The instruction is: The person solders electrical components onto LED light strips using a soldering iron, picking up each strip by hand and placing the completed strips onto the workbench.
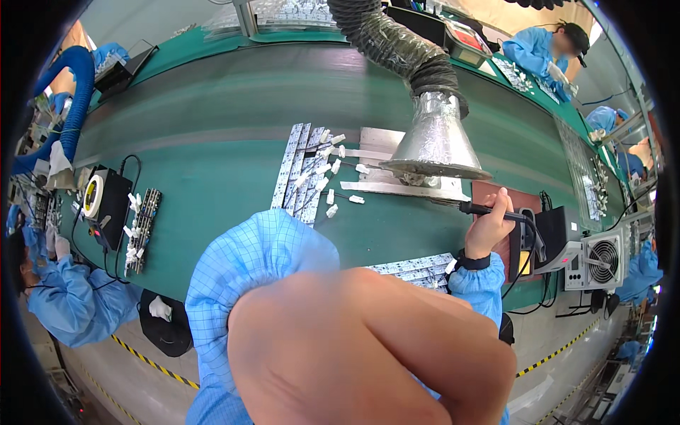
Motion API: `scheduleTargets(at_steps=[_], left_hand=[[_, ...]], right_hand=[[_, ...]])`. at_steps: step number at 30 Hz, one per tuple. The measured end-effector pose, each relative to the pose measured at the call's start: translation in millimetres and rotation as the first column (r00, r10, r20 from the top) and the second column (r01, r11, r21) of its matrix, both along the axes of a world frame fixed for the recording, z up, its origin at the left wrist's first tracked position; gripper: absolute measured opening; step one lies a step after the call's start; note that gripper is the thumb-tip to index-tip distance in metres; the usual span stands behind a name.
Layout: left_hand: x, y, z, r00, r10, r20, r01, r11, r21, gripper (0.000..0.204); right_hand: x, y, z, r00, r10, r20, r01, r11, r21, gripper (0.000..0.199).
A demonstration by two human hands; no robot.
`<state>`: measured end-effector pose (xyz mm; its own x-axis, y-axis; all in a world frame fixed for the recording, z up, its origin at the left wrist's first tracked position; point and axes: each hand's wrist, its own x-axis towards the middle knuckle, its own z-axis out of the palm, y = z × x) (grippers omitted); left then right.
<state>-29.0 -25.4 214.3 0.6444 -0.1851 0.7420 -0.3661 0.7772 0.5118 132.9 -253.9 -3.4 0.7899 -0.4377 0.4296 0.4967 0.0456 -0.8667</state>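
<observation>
Here, right hand (489, 228) around soldering iron (476, 208); left hand (354, 347), grip unclear; beyond, bin (463, 53) with red contents (467, 37)

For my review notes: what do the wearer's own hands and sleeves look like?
The left hand and right hand are ungloved. The left sleeve is light blue with a darker grid and gathered cuff; the right sleeve is also blue, with a black band at its end.
</observation>
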Motion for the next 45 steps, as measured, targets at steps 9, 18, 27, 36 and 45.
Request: scheduleTargets(at_steps=[9, 18, 27, 36, 45], left_hand=[[-41, -15, 4, 0.946, 0.221, -0.237, -0.242, 0.968, -0.066, 0.032], [-29, 1, 4, 0.952, 0.200, -0.232, -0.211, 0.977, -0.024, 0.033], [-27, 2, 11, 0.985, 0.113, -0.128, -0.106, 0.992, 0.063, 0.034], [-36, -5, -10, 0.980, 0.104, -0.169, -0.119, 0.990, -0.080, 0.029], [-25, 4, -10, 0.997, 0.073, -0.031, -0.072, 0.997, 0.020, 0.030]], right_hand=[[0, -3, -3, 1.000, 0.016, -0.024, -0.015, 0.999, 0.031, 0.034], [2, 4, -2, 1.000, -0.003, -0.030, 0.003, 1.000, 0.002, 0.036], [-1, -2, -3, 0.998, 0.044, -0.033, -0.044, 0.999, 0.009, 0.034], [-2, -3, -4, 0.994, 0.082, -0.066, -0.083, 0.996, -0.017, 0.032], [-1, -1, -3, 0.995, 0.080, -0.067, -0.082, 0.996, -0.024, 0.032]])
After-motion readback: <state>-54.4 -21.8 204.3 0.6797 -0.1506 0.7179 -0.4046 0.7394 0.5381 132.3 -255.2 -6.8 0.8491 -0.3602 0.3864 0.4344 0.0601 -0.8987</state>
